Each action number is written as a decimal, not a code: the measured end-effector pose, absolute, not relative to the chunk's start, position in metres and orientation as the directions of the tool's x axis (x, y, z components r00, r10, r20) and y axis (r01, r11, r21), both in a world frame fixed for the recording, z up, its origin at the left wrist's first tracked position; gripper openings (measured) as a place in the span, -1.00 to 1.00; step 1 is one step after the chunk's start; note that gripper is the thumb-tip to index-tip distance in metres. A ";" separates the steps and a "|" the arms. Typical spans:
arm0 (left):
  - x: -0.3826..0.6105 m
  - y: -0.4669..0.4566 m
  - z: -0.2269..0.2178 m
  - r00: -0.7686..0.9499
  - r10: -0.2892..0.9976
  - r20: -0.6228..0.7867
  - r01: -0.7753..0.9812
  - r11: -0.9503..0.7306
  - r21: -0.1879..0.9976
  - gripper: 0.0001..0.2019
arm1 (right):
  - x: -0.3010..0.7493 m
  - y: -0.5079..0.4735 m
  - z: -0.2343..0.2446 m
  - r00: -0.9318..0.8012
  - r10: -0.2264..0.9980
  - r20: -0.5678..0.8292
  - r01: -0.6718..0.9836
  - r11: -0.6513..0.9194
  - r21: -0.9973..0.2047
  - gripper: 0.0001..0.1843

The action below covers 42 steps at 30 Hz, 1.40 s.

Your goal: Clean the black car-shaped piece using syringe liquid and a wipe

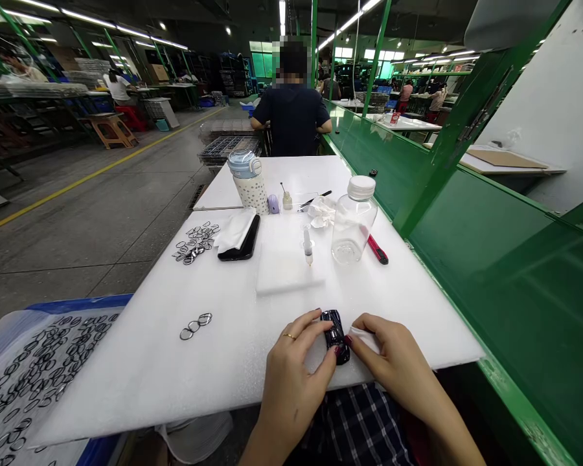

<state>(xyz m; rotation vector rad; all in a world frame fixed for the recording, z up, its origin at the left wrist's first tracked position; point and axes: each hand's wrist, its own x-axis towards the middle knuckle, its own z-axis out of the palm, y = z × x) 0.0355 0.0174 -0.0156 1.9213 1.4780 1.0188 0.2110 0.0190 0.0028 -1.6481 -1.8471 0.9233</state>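
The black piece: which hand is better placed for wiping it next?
Probably the right hand: it pinches the white cloth beside the black piece, while the left hand holds that piece.

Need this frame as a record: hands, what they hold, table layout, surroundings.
left_hand: fingers and thumb steady a glossy black piece
right_hand: pinches white cloth beside that piece
table_left: three rings; ring pile farther back
table_middle: syringe on white pad
table_right: clear jar with white lid; red cutter beside it
floor_side: blue-edged tray of rings, left of table
ahead: person in dark shirt, back turned
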 end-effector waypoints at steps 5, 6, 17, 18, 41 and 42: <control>0.036 0.017 -0.014 0.127 0.959 0.254 0.583 -0.279 0.763 -0.71 | 0.211 0.018 0.001 -0.141 0.989 -0.048 0.638 0.054 -0.769 -0.78; 0.036 0.017 -0.013 0.127 0.959 0.255 0.584 -0.280 0.762 -0.71 | 0.211 0.018 0.002 -0.140 0.989 -0.044 0.638 0.056 -0.768 -0.79; 0.036 0.018 -0.009 0.151 0.959 0.239 0.580 -0.282 0.764 -0.72 | 0.211 0.019 0.002 -0.125 0.992 -0.031 0.638 0.056 -0.768 -0.79; 0.036 0.018 -0.009 0.151 0.960 0.235 0.582 -0.278 0.764 -0.72 | 0.210 0.019 0.002 -0.123 0.992 -0.029 0.639 0.057 -0.767 -0.79; 0.025 0.028 0.000 0.356 0.921 0.156 0.572 -0.347 0.744 -0.58 | 0.216 0.010 -0.011 -0.122 0.991 0.062 0.572 0.121 -0.811 -0.84; 0.024 0.028 0.000 0.359 0.921 0.149 0.570 -0.343 0.747 -0.60 | 0.216 0.011 -0.009 -0.119 0.992 0.047 0.582 0.108 -0.806 -0.84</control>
